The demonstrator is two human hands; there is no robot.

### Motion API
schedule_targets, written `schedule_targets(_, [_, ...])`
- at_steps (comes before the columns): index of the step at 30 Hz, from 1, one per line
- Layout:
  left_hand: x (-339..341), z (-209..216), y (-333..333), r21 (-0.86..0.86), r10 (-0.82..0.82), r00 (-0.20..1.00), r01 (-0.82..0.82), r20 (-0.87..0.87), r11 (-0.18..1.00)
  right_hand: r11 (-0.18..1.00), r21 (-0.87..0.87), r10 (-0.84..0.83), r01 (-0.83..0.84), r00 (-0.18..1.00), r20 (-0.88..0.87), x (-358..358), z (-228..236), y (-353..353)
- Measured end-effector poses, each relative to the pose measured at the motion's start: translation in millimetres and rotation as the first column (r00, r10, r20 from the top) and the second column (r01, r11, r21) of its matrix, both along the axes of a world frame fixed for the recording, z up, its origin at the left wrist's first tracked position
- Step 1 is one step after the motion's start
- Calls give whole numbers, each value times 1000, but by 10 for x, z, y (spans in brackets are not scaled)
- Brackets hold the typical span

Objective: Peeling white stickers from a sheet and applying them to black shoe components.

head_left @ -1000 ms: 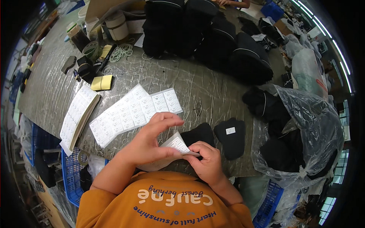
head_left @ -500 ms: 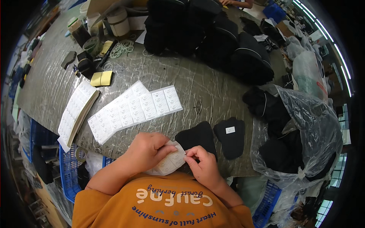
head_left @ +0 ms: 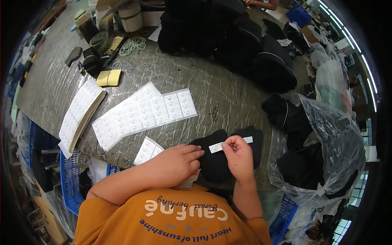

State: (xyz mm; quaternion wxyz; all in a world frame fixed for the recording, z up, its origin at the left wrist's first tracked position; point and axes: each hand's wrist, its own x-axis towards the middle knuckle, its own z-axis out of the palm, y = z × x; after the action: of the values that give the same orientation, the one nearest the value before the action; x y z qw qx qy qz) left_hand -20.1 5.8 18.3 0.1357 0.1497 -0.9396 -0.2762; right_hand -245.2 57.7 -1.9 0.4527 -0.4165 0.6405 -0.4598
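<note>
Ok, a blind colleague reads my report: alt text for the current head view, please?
A person's bare right hand pinches a small white rectangular label over a flat black fabric piece, the left hand at the piece's left edge. White sheets of labels lie left on the shiny grey table; banded black fabric bundles stand beyond.

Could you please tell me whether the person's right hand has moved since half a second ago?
Yes: judged against the yellow bundle, the right hand has moved to the right and farther forward.
</note>
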Motion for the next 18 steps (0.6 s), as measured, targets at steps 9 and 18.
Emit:
schedule_targets(9, [-9,-34,24,-29,-2,998,4,62,1000,1000,11,-20,21,994,-107,103,-55,11])
schedule_targets(18, [-27,-50,40,-29,3,999,-2,50,1000,1000,-6,-19,18,993,-119,124,-82,3])
